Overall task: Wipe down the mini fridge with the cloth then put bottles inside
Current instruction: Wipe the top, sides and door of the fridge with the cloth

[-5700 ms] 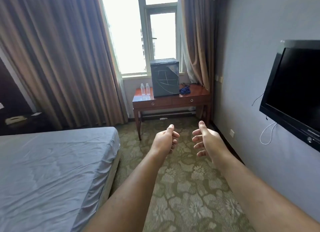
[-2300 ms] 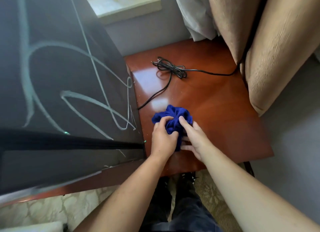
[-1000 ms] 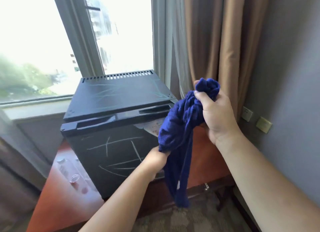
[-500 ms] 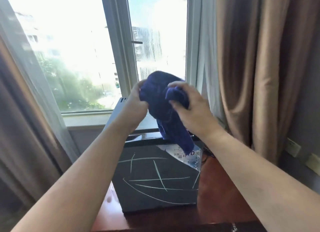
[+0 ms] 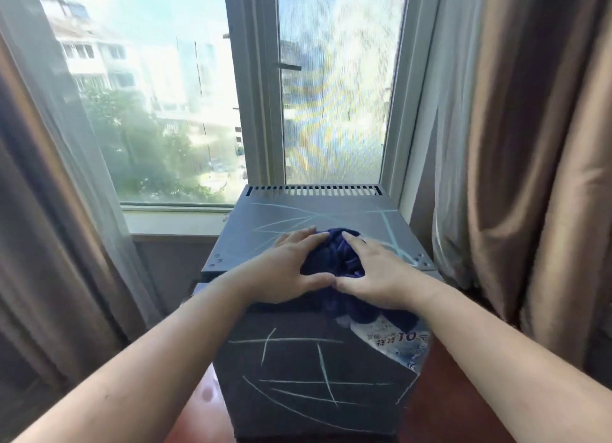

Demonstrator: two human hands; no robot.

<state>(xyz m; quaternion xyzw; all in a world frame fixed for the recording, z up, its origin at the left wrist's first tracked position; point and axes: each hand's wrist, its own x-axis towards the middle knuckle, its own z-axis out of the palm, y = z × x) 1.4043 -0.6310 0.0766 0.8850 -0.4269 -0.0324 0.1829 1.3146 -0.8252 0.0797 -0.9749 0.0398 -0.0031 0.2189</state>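
Observation:
The black mini fridge stands on a red-brown desk, its door shut and chalk-like scribbles across its front and top. A bunched dark blue cloth lies on the fridge top near the front edge, and one end hangs over the door. My left hand and my right hand lie on either side of the cloth with fingers stretched forward and thumbs nearly touching, pressing it onto the lid. A blurred round bottle cap shows on the desk left of the fridge.
A window and its sill are right behind the fridge. Brown curtains hang close on the right and also on the left. A printed sticker covers the door's upper right corner.
Half a second ago both hands held the cloth bunched in the air above the fridge. They have come down and now press it on the fridge top.

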